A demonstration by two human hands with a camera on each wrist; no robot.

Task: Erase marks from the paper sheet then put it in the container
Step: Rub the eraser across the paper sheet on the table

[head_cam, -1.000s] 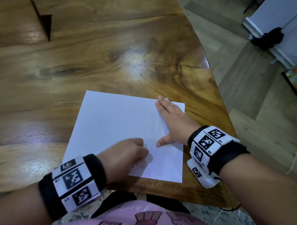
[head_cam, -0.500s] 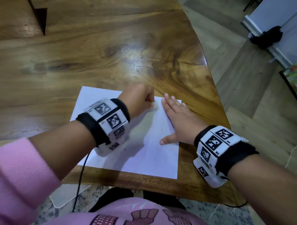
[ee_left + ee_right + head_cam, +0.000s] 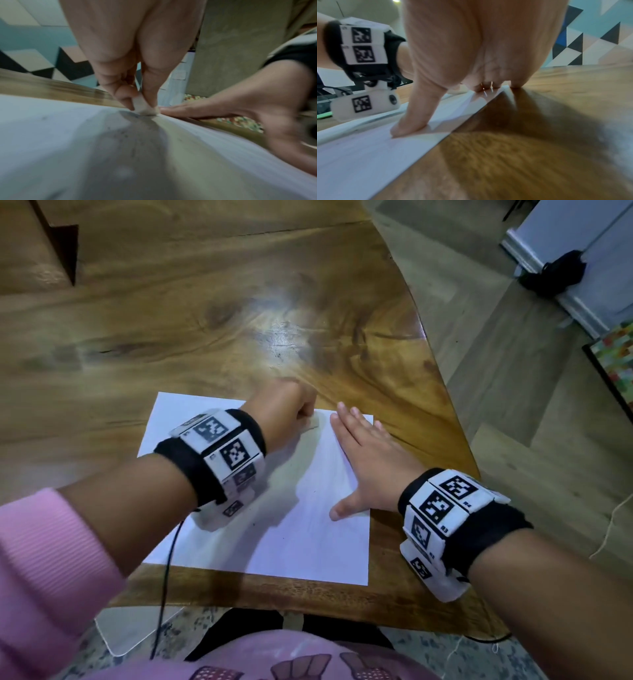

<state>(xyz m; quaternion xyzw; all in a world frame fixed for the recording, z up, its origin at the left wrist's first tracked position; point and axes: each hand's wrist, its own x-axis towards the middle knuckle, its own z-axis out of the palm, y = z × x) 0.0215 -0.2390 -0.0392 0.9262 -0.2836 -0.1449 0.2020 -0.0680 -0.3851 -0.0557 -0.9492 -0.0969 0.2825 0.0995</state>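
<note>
Pale, grubby rubber at the centre of it: an eraser (image 3: 145, 108) pinched between thumb and curled fingers (image 3: 126, 94) of the left hand (image 3: 286, 414), its tip pressed down on the paper sheet (image 3: 301, 529) near the far edge. Just to its right, the right hand (image 3: 366, 460) flat and spread, fingers straight, thumb out, palm pinning the sheet's right side; outer fingertips over the right edge onto bare wood in the right wrist view. Hands close together, not quite touching. Grey smudging and crumbs around the eraser tip and toward the near edge in the left wrist view; written marks too faint to make out.

Sheet flat on the wooden counter (image 3: 239, 302), near edge just short of the counter's front edge, long axis running away from the body and slightly skewed. Both hands on the far right part, the near left part uncovered.

Erasing apparently in progress; lifting probably from the right edge, already under the right hand. No container clearly in view; a pale flat object (image 3: 126, 631) on the floor below the counter's near edge, unidentifiable.
</note>
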